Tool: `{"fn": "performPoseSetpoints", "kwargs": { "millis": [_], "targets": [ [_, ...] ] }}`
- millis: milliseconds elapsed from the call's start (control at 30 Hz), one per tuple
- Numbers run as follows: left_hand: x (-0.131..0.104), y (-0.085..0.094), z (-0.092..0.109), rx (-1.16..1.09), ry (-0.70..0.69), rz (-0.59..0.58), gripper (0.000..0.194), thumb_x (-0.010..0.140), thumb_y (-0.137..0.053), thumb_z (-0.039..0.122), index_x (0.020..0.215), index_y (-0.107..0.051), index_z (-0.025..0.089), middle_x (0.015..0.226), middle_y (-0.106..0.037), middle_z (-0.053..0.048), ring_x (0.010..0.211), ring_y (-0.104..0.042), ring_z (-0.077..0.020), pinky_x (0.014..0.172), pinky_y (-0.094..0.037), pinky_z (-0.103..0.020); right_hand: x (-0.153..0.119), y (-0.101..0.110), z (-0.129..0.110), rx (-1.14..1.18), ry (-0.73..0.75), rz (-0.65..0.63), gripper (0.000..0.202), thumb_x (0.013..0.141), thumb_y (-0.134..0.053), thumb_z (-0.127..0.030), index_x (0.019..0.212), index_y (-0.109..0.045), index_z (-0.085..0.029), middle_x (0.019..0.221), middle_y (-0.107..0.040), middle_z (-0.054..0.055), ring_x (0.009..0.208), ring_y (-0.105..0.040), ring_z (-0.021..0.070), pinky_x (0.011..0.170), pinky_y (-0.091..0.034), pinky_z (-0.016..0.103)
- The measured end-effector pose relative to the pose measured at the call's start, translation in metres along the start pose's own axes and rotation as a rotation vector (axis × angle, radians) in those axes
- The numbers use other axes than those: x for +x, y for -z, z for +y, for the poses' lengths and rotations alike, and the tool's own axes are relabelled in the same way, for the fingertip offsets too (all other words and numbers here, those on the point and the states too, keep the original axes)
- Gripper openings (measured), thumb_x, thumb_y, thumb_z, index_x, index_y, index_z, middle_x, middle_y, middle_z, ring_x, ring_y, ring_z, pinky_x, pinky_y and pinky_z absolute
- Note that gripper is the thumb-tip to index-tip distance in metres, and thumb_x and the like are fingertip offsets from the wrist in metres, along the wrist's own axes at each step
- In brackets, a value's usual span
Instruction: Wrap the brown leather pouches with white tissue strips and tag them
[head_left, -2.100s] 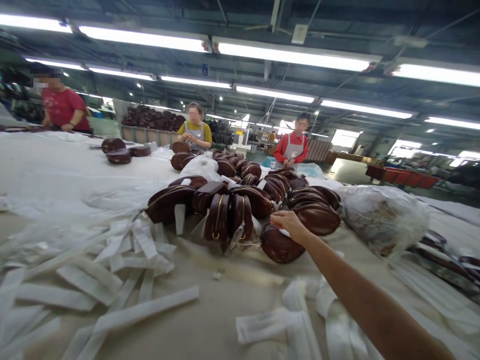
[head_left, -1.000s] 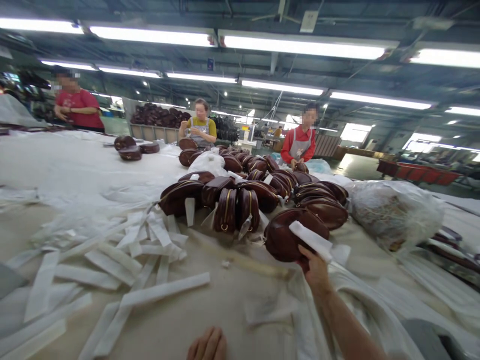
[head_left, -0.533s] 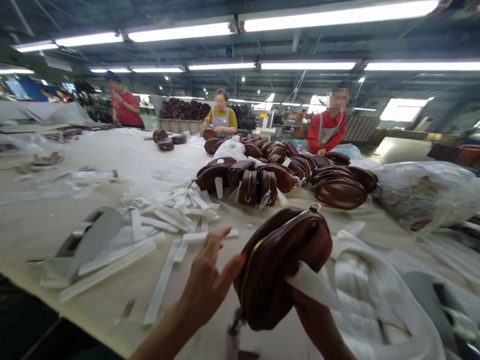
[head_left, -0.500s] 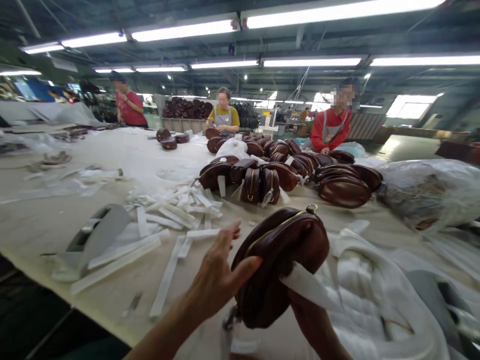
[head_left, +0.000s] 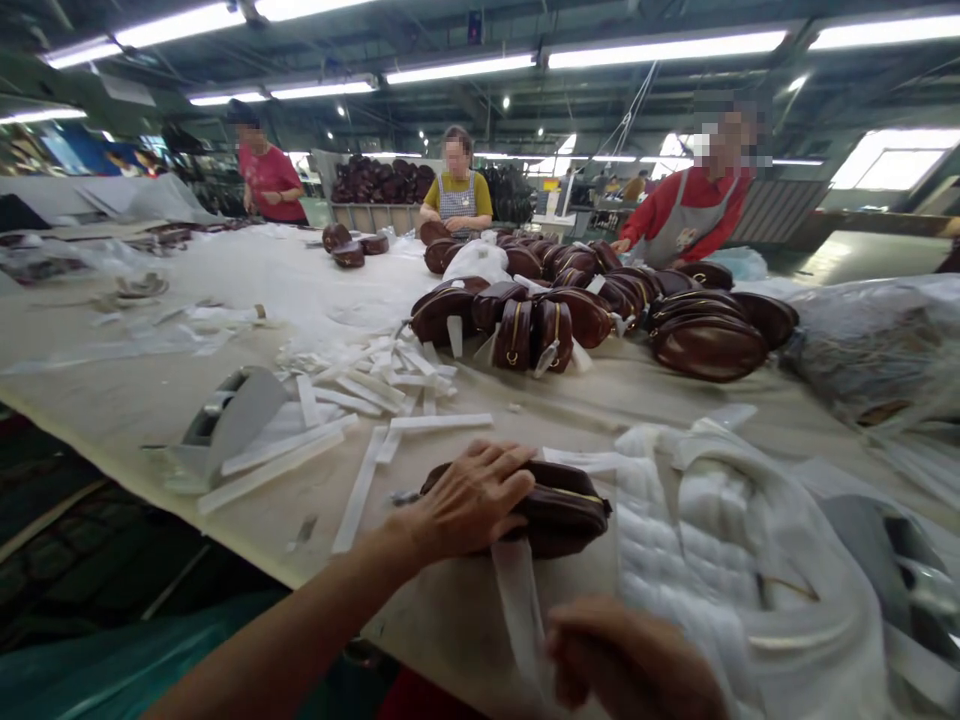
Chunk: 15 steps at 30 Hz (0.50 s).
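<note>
A dark brown leather bag [head_left: 566, 505] with a gold zipper lies on its side on the table in front of me. My left hand [head_left: 476, 495] is closed over its top left part, fingers bent across it. From under the bag's near side a white paper strip [head_left: 517, 595] runs down towards me. Beside the strip's lower end, my right hand [head_left: 630, 655] is curled and blurred, its fingertips against the strip. The bag's underside is hidden.
Loose white strips [head_left: 367, 385] and a grey tape dispenser [head_left: 236, 425] lie to the left. White padded wrap [head_left: 697, 540] is on the right, near another grey dispenser [head_left: 885, 570]. Several brown bags [head_left: 709, 335] stand further back. A co-worker in red [head_left: 690, 215] stands behind them.
The bag has come down from being held upright onto the table on its side. My left hand now lies over it. My right hand has moved out from under it, towards me.
</note>
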<state>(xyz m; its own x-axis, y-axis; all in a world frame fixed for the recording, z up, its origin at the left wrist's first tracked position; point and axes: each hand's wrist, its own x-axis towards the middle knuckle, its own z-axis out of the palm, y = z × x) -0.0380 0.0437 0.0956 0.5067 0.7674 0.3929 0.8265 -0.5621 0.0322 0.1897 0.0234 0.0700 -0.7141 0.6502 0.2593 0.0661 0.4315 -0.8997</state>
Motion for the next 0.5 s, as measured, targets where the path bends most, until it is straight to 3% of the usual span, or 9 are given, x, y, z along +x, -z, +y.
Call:
{"fn": "performPoseSetpoints", "kwargs": {
  "millis": [67, 100, 167, 267, 433, 500],
  "targets": [
    [-0.011, -0.002, 0.006, 0.111, 0.045, 0.155, 0.026, 0.082, -0.064, 0.030, 0.100, -0.053, 0.016, 0.123, -0.049, -0.014, 0.115, -0.045, -0.0288, 0.093, -0.041, -0.043, 0.019, 0.019, -0.003, -0.278, 0.184, 0.256, 0.033, 0.086, -0.053, -0.018, 0.117, -0.058, -0.030, 0.096, -0.069, 0.004, 0.082, -0.066, 0.0162, 0.073, -0.055, 0.027],
    [-0.017, -0.004, 0.010, 0.164, 0.085, 0.218, 0.027, 0.084, -0.062, 0.031, 0.104, -0.054, 0.016, 0.118, -0.050, -0.014, 0.112, -0.046, -0.0285, 0.091, -0.042, -0.043, 0.030, 0.024, 0.000, -0.408, 0.258, 0.290, 0.034, 0.085, -0.055, -0.017, 0.117, -0.058, -0.029, 0.103, -0.067, 0.006, 0.091, -0.064, 0.0189, 0.080, -0.054, 0.031],
    [-0.029, -0.007, 0.016, 0.236, 0.139, 0.289, 0.031, 0.087, -0.058, 0.030, 0.114, -0.052, 0.016, 0.107, -0.053, -0.012, 0.105, -0.048, -0.0260, 0.087, -0.044, -0.040, 0.051, 0.026, 0.011, -0.586, 0.356, 0.233, 0.030, 0.085, -0.055, -0.020, 0.115, -0.059, -0.025, 0.106, -0.065, 0.008, 0.098, -0.061, 0.0221, 0.084, -0.052, 0.037],
    [-0.038, -0.012, 0.020, 0.235, 0.166, 0.286, 0.032, 0.089, -0.054, 0.023, 0.119, -0.050, 0.012, 0.105, -0.055, -0.012, 0.102, -0.050, -0.0236, 0.089, -0.043, -0.038, 0.069, 0.017, 0.033, -0.692, 0.360, 0.182, 0.026, 0.089, -0.051, -0.027, 0.113, -0.060, -0.021, 0.100, -0.064, 0.009, 0.091, -0.059, 0.0213, 0.080, -0.051, 0.037],
    [-0.036, -0.018, 0.013, 0.073, 0.263, 0.195, 0.016, 0.091, -0.051, 0.029, 0.092, -0.058, 0.015, 0.082, -0.060, -0.005, 0.079, -0.055, -0.0186, 0.074, -0.046, -0.032, 0.071, 0.012, 0.045, -0.782, 0.327, 0.192, 0.021, 0.090, -0.050, -0.036, 0.095, -0.064, -0.021, 0.085, -0.063, 0.006, 0.080, -0.058, 0.0200, 0.074, -0.047, 0.034],
    [-0.035, -0.017, 0.010, 0.029, 0.297, 0.169, 0.016, 0.090, -0.053, 0.030, 0.088, -0.058, 0.015, 0.079, -0.059, -0.003, 0.075, -0.055, -0.0175, 0.071, -0.046, -0.030, 0.072, 0.016, 0.043, -0.780, 0.332, 0.193, 0.024, 0.090, -0.049, -0.038, 0.100, -0.062, -0.020, 0.090, -0.064, 0.007, 0.083, -0.059, 0.0208, 0.074, -0.047, 0.033]
  ]
}}
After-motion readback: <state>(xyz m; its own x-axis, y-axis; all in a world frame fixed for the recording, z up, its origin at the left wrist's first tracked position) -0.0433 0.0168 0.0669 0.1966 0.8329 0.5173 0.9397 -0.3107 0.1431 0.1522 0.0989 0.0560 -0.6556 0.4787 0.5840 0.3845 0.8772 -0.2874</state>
